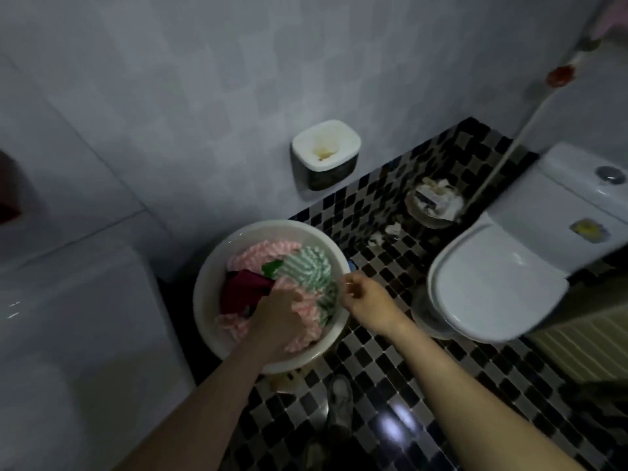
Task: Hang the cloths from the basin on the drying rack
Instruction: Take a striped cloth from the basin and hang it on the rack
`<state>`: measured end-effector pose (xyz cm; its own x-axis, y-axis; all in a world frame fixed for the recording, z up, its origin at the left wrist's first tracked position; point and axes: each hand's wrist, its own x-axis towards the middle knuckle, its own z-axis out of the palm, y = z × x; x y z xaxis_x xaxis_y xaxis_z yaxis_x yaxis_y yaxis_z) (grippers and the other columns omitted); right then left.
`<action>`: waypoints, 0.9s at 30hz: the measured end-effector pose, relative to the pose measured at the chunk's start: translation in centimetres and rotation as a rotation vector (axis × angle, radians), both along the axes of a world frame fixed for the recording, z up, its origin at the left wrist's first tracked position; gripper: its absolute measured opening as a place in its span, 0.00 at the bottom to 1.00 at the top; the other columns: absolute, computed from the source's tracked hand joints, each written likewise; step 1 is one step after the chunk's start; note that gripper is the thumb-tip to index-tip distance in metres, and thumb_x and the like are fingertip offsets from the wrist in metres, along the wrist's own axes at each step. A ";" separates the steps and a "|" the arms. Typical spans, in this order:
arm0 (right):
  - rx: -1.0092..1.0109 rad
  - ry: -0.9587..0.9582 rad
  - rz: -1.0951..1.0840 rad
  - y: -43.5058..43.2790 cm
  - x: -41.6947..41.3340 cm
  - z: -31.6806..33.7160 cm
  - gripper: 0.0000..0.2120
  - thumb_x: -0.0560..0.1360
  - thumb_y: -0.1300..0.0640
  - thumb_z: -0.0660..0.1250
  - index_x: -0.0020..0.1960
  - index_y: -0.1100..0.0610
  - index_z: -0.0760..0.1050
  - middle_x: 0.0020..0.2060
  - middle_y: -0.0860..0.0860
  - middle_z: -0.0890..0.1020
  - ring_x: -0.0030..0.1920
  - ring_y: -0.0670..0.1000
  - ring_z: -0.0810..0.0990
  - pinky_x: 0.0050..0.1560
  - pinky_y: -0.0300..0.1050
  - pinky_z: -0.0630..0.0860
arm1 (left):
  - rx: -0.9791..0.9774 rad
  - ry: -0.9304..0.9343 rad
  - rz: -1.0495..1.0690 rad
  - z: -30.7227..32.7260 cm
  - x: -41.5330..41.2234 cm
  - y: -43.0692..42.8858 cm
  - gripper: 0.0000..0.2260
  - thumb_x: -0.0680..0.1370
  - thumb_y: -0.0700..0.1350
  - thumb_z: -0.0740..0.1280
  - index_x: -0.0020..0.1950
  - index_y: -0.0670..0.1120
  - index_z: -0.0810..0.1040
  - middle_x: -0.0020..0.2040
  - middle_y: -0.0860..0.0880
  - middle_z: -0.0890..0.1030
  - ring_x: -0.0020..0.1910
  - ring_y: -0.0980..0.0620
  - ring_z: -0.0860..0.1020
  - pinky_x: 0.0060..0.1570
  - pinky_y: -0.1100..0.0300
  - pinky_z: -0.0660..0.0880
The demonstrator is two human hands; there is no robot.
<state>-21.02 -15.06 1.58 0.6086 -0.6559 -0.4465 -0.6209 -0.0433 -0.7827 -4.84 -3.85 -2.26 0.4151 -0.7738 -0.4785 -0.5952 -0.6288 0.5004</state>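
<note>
Reaching into the basin [212, 263], the left hand [278, 317] curls its fingers into the pink cloth [306, 329] heaped inside. The right hand [365, 297] hovers at the basin's right rim, thumb and forefinger pinched together; on what, I cannot tell. The toilet sticker [586, 229], right of the basin, is too blurred to read.

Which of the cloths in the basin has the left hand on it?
The pink-and-white striped cloth at the near side of the basin; the left hand grips it. The maroon cloth lies left of it, the green-and-white cloth farther back.
</note>
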 end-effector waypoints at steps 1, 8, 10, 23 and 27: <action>0.022 0.029 0.046 -0.5 1.2 -0.8 0.17 0.78 0.56 0.64 0.67 0.55 0.71 0.56 0.52 0.78 0.54 0.53 0.78 0.54 0.48 0.76 | 0.025 0.012 0.021 -0.9 0.9 -0.1 0.20 0.78 0.42 0.60 0.70 0.54 0.70 0.73 0.51 0.66 0.71 0.47 0.65 0.58 0.58 0.65; 0.045 0.069 0.220 -3.4 5.9 -4.7 0.29 0.79 0.62 0.62 0.77 0.50 0.58 0.76 0.52 0.61 0.63 0.56 0.76 0.60 0.52 0.76 | 0.183 -0.049 -0.021 -3.3 3.6 -2.9 0.24 0.74 0.47 0.58 0.71 0.51 0.69 0.71 0.45 0.68 0.67 0.41 0.68 0.65 0.53 0.65; 0.050 0.046 0.237 -4.2 7.2 -5.9 0.33 0.79 0.62 0.63 0.78 0.49 0.52 0.77 0.52 0.59 0.64 0.58 0.75 0.61 0.55 0.75 | 0.160 0.048 0.102 -3.9 4.0 -3.4 0.24 0.73 0.49 0.58 0.69 0.47 0.72 0.69 0.44 0.73 0.67 0.43 0.71 0.65 0.56 0.66; 0.275 0.147 -0.097 -1.7 11.5 -8.1 0.03 0.77 0.58 0.68 0.47 0.58 0.77 0.37 0.52 0.79 0.37 0.52 0.77 0.40 0.45 0.73 | -0.379 0.387 0.647 -1.3 7.7 -2.0 0.18 0.76 0.29 0.58 0.46 0.47 0.84 0.43 0.52 0.82 0.42 0.55 0.75 0.42 0.63 0.74; 0.857 -0.187 -0.474 -1.2 10.8 -4.5 0.07 0.79 0.54 0.65 0.44 0.56 0.73 0.30 0.49 0.72 0.29 0.45 0.70 0.35 0.42 0.78 | -0.554 0.663 0.775 0.7 9.4 -1.5 0.09 0.74 0.35 0.64 0.44 0.45 0.81 0.45 0.49 0.83 0.44 0.53 0.81 0.45 0.63 0.77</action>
<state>-10.26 -16.24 -2.89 0.4763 -0.3506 -0.8064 -0.2915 0.8023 -0.5210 4.53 -5.38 -1.53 0.6638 -0.5934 -0.4552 0.3359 -0.3072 0.8904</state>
